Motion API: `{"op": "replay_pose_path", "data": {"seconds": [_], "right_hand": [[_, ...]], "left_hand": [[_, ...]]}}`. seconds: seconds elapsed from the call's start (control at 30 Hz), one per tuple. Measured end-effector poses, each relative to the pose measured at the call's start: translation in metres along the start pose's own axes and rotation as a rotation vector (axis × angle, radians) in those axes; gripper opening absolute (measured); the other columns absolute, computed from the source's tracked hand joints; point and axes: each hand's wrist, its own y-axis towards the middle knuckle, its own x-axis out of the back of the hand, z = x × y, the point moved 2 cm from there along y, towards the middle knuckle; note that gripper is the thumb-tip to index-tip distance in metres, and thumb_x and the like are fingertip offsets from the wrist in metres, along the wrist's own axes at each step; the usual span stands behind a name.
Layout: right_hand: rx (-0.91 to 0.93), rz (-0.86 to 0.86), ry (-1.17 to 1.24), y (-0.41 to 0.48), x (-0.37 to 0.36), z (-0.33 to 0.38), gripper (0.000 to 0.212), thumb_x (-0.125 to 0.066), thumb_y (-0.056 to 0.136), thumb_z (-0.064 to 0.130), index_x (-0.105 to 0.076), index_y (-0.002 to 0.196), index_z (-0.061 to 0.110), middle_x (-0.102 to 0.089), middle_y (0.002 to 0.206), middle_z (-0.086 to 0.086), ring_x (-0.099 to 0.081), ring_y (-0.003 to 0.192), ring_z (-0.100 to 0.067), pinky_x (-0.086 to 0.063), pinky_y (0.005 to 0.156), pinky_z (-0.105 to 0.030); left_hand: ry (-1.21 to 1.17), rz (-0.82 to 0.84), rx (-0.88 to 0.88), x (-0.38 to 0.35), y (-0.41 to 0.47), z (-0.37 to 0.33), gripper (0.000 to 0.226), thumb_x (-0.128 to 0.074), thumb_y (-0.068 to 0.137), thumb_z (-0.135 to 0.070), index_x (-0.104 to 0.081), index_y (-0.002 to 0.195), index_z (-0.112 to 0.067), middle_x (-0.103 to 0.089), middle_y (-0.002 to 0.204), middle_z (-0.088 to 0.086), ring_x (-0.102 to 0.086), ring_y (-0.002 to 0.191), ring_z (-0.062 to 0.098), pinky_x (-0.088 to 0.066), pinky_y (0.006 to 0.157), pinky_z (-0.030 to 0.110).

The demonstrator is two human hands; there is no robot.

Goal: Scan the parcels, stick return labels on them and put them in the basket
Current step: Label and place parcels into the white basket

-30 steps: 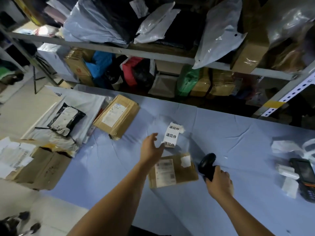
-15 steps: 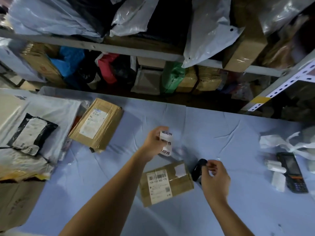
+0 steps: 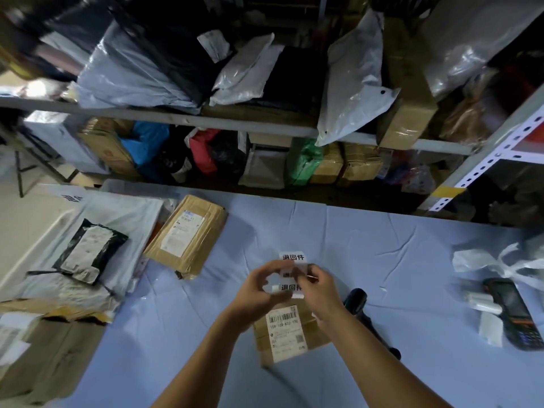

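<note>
Both grips are pinched on the strip of return labels (image 3: 292, 257). My left grip (image 3: 259, 290) holds its left side with curled fingers, and my right grip (image 3: 322, 290) nips the right side between thumb and fingertip. The strip stands upright in the air between them, with three lines of print showing. Directly below, partly hidden by my wrists, the small cardboard parcel (image 3: 290, 337) lies flat on the blue counter (image 3: 382, 245), its barcode label face up. Just to its right the black scanner (image 3: 357, 301) lies on the counter, touched by neither grip. Farther left a second cardboard parcel (image 3: 188, 234) lies label up, just beside a white bag (image 3: 126, 213) that carries a black mailer (image 3: 88, 251). At the far right I see a handheld terminal (image 3: 513, 313) near some crumpled white paper (image 3: 477, 260). Behind the counter a metal shelf (image 3: 176, 117) is crowded with bags and boxes. Blur at my fingertips keeps me from telling whether a label is lifted from the strip
</note>
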Motion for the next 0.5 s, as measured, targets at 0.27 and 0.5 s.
{"op": "replay_pose_path", "data": {"seconds": [0.27, 0.5], "right_hand": [[0.131, 0.151, -0.098, -0.027, 0.01, -0.003, 0.011, -0.062, 0.097, 0.031, -0.068, 0.101, 0.023, -0.077, 0.089, 0.007, -0.074, 0.076, -0.011, -0.055, 0.059, -0.017], [0.195, 0.169, -0.075, -0.042, 0.016, 0.001, 0.008, -0.067, 0.094, 0.027, -0.068, 0.098, 0.021, -0.076, 0.088, 0.01, -0.073, 0.076, -0.006, -0.05, 0.058, -0.012]], "left_hand": [[0.139, -0.217, -0.183, 0.003, -0.009, -0.034, 0.037, -0.075, 0.083, -0.011, -0.069, 0.109, -0.036, -0.071, 0.103, -0.019, -0.066, 0.096, 0.003, -0.047, 0.067, 0.012], [0.304, -0.249, -0.311, -0.001, -0.016, -0.039, 0.037, -0.074, 0.08, -0.003, -0.071, 0.113, -0.02, -0.067, 0.111, -0.017, -0.064, 0.087, 0.005, -0.047, 0.062, 0.013]]}}
